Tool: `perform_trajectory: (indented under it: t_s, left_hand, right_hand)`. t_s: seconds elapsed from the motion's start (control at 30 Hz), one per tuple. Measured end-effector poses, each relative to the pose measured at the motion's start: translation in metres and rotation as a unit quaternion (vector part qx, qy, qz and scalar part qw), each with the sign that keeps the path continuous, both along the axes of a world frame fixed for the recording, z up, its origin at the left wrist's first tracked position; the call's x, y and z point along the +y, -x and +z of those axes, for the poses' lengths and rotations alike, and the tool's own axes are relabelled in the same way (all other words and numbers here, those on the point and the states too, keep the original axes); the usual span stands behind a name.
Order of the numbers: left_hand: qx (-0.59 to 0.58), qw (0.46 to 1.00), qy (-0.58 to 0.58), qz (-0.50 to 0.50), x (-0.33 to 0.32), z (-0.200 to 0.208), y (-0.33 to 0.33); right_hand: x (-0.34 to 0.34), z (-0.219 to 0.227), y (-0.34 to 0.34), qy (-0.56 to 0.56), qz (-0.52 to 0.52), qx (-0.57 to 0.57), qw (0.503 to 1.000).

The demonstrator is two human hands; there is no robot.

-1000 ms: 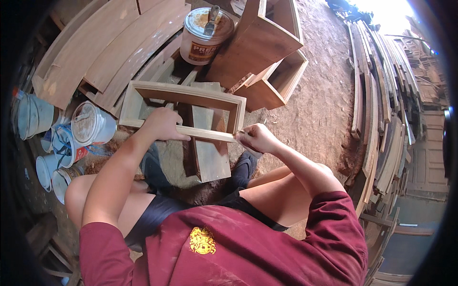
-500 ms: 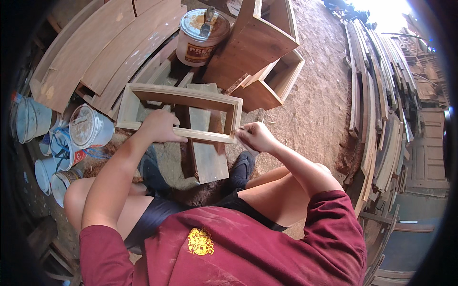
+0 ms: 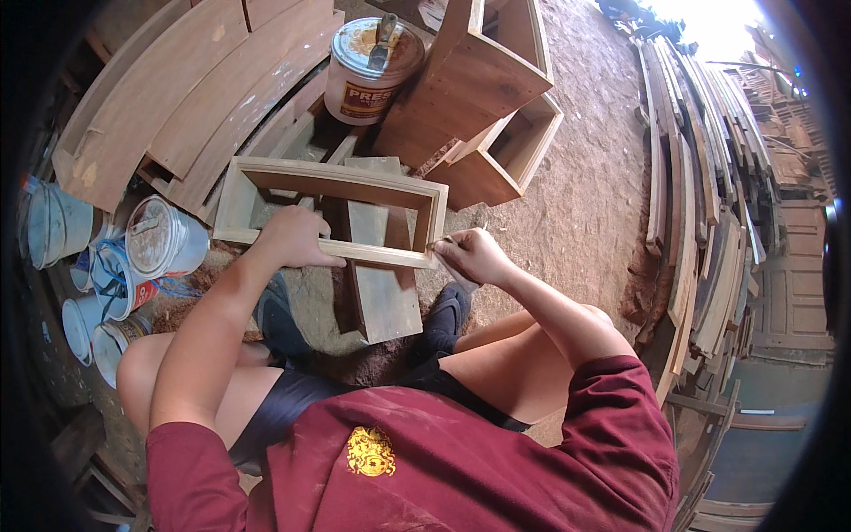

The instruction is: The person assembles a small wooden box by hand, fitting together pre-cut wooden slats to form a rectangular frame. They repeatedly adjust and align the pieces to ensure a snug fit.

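A pale wooden box frame (image 3: 355, 254), rectangular and open through the middle, lies tilted before me. My left hand (image 3: 297, 238) is wrapped over its near long side, left of the middle, thumb along the edge. At the near right corner of the frame, my right hand (image 3: 474, 257) is closed in a pinch, fingertips touching or almost touching the wood. From under that hand shows a thin flat pale piece (image 3: 463, 280); its kind is mostly hidden by the fingers. A grey-white board (image 3: 387, 306) runs beneath the frame, between my feet.
Beyond the frame stands a lidded white bucket (image 3: 362, 93) with a putty knife (image 3: 383, 43) on its lid. Wooden boxes (image 3: 465, 115) stand to its right. Several buckets (image 3: 164, 239) crowd the left, below stacked panels (image 3: 199, 97). Long planks (image 3: 678, 177) are piled at right.
My right fingers have shifted slightly at the frame's corner. The left hand keeps its grip, and the whole view has moved only a little.
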State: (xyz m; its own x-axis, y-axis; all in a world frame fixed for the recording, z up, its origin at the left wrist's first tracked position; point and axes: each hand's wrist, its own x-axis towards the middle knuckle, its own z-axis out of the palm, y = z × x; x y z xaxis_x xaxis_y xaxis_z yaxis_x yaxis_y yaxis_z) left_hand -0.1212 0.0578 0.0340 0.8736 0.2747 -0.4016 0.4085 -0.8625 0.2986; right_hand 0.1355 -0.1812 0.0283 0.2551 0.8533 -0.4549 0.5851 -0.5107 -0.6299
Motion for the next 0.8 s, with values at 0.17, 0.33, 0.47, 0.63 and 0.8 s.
perform_trajectory:
  t_s: [0.17, 0.33, 0.47, 0.63, 0.8]
  left_hand:
    - [-0.033, 0.999, -0.006, 0.002, 0.0, -0.003, 0.001]
    - [-0.098, 0.995, -0.008, 0.001, 0.0, -0.014, 0.006]
    - [-0.1, 0.995, -0.018, -0.006, 0.003, -0.021, 0.007]
    - [-0.101, 0.995, -0.009, -0.002, 0.001, -0.018, 0.005]
    - [-0.078, 0.997, -0.017, -0.003, 0.001, -0.017, 0.009]
  right_hand:
    - [0.002, 0.01, 0.005, 0.041, 0.065, -0.031, 0.997]
    - [-0.001, 0.008, 0.003, 0.023, 0.038, -0.007, 0.999]
    - [0.0, -0.001, 0.003, -0.044, 0.001, -0.013, 0.999]
    - [-0.005, -0.003, -0.002, 0.02, 0.053, 0.018, 0.998]
    - [0.002, 0.002, -0.001, 0.011, 0.01, 0.035, 0.999]
